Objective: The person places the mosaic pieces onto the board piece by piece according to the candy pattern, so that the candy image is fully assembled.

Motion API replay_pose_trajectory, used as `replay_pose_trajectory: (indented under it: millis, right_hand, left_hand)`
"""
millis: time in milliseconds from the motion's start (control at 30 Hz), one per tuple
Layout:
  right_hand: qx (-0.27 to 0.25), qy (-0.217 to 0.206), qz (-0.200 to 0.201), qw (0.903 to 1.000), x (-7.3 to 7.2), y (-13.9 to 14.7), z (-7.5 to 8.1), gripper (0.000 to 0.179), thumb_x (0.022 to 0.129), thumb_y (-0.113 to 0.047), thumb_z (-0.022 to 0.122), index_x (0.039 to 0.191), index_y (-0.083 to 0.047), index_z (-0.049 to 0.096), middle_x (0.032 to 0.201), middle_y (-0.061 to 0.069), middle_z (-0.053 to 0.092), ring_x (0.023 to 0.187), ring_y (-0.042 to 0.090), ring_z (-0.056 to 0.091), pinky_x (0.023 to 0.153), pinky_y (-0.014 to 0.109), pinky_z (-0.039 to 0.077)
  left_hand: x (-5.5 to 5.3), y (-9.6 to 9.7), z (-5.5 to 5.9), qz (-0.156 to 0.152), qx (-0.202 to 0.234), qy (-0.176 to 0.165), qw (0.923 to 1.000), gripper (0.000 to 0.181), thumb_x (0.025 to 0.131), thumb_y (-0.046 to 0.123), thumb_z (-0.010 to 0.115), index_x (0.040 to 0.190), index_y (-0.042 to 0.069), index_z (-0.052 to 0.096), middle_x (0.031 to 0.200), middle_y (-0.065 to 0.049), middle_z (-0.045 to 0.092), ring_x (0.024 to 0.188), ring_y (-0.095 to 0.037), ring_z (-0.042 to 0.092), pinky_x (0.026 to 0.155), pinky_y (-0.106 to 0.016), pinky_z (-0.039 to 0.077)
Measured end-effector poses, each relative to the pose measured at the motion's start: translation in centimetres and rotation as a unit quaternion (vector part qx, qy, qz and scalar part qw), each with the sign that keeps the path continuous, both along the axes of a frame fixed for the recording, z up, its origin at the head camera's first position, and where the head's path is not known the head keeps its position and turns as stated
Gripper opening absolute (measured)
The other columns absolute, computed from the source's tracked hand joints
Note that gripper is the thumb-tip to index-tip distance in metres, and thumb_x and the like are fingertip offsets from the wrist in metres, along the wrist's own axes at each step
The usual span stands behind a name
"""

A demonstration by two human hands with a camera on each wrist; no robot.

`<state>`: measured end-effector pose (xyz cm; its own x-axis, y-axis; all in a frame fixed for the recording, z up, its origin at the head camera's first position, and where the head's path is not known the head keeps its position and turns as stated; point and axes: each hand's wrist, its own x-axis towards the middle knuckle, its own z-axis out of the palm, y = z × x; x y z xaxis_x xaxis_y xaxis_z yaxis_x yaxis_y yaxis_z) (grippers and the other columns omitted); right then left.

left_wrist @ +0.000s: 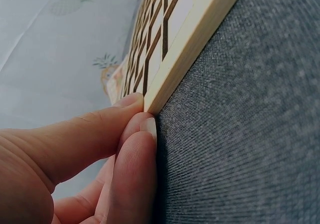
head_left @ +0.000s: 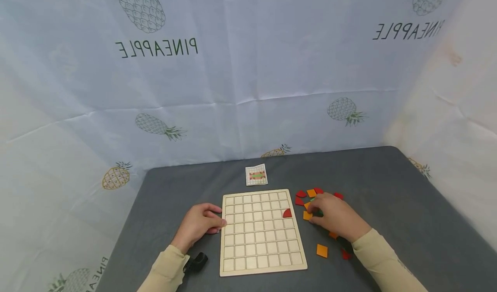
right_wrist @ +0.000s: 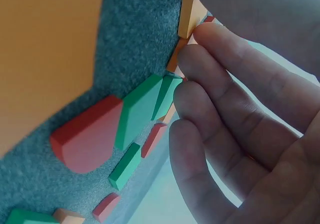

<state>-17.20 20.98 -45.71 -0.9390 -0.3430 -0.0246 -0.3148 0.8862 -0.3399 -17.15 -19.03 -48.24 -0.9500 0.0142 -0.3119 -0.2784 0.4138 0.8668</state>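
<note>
1. Cloth (head_left: 248, 72), pale, pineapple-printed; hangs behind the table.
2. Table (head_left: 369, 175), dark grey.
3. Grid board (head_left: 250, 238), light wood; flat on the table, between the two hands.
4. Right hand (head_left: 337, 216); over the loose pieces, right of the board. Thumb and index finger near each other, beside an orange square (head_left: 307, 215); whether they grip it, cannot tell.
5. Left hand (head_left: 198, 223); pinches the board's left edge narrowly, thumb uppermost.
6. Pattern card (head_left: 256, 175), printed; beyond the board's far edge.
7. Loose pieces, red, orange and green; around and beneath the right hand. One orange tile (head_left: 322, 250) lies apart, nearer the person.
8. Red quarter-round piece (head_left: 287, 213); on the board, rightmost column, third row from the far edge.
</note>
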Motion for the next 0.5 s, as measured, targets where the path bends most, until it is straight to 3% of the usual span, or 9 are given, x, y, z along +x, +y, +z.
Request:
replay_pose_trajectory:
  millis: [500]
  right_hand:
    - [0.004,0.006,0.011,0.9999,0.16,-0.13,-0.4,0.018,0.079,-0.025,0.089,0.092,-0.024,0.076,0.099,-0.009,0.07,0.091,0.01,0.061,0.079,0.033,0.059]
  left_hand:
    - [0.03,-0.19,-0.27,-0.003,-0.002,0.001,1.0,0.045,0.077,0.015,0.09,0.116,0.004,0.069,0.087,-0.009,0.075,0.072,-0.017,0.074,0.067,-0.033,0.064]
